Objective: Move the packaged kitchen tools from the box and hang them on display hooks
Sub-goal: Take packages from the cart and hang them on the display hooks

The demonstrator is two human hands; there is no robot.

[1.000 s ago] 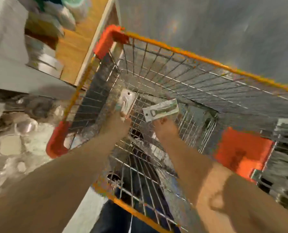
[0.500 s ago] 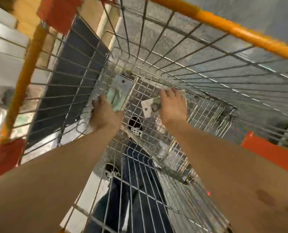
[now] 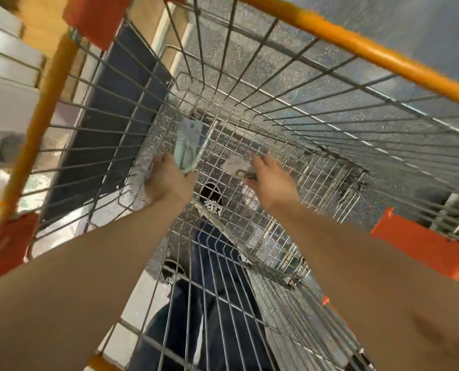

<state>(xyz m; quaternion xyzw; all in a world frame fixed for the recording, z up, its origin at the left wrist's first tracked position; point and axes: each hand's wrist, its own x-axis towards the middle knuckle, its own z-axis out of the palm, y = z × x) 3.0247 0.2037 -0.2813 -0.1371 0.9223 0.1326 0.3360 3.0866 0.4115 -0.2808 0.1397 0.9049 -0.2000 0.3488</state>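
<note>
Both arms are deep in the wire cart (image 3: 357, 46), down near its mesh floor. The left hand (image 3: 169, 180) is wrapped around the lower end of a green package (image 3: 188, 145), with the thumb across its face and the fingers curled behind. The package rises straight out of the top of that fist. Its long axis runs away from the wrist toward the far corner of the basket, leaning slightly right, and the hang-tab end is farthest from the palm.

The right hand (image 3: 272, 183) is just to the side, with the back of the hand facing the camera. It grips a white package (image 3: 235, 167), fingers folded over the near end and thumb on top. Most of the card sticks out past the thumb side, toward the left hand. It lies nearly flat and crosswise, its long axis running across between the two hands, with a dark tool shape visible right at the fingertips. The print is too blurred to read.

The two packages are apart, with a patch of bare mesh between them.
</note>
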